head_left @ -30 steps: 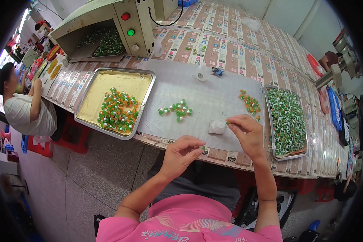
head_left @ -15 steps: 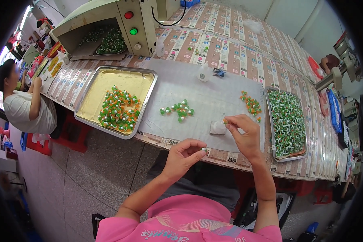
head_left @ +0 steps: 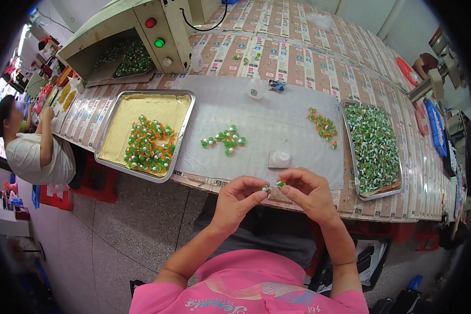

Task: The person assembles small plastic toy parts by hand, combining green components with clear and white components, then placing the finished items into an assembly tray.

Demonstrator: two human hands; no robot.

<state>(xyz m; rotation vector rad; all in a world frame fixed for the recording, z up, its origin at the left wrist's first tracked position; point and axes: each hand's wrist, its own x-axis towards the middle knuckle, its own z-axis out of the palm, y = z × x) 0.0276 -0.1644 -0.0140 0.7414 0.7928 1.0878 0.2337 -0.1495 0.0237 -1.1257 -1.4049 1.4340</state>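
Close together at the table's front edge, both my hands are closed in pinches. My left hand (head_left: pixel 239 203) holds a small green-and-white bead-like piece (head_left: pixel 265 189) between thumb and fingertips. A similar small green-and-white piece (head_left: pixel 281 184) is pinched in my right hand (head_left: pixel 311 198), a little apart from the first. Just beyond my fingers a small white pot (head_left: pixel 281 158) sits on a square pad. On the white sheet (head_left: pixel 267 123) lie a loose group of green-and-white pieces (head_left: pixel 228 138) to the left and orange-and-green ones (head_left: pixel 323 125) to the right.
At left, a metal tray (head_left: pixel 103 120) holds a heap of finished-looking pieces; another tray (head_left: pixel 352 152), full of them, stands at right. A white bottle (head_left: pixel 255 88) and a small blue object (head_left: pixel 277 85) lie beyond. Back left is an oven-like machine (head_left: pixel 157 23); a person (head_left: pixel 31 138) sits at far left.
My right hand has come down and left from beside the white pot, toward my left hand. The left hand stays near the table edge, still pinching. The whole view has shifted slightly.
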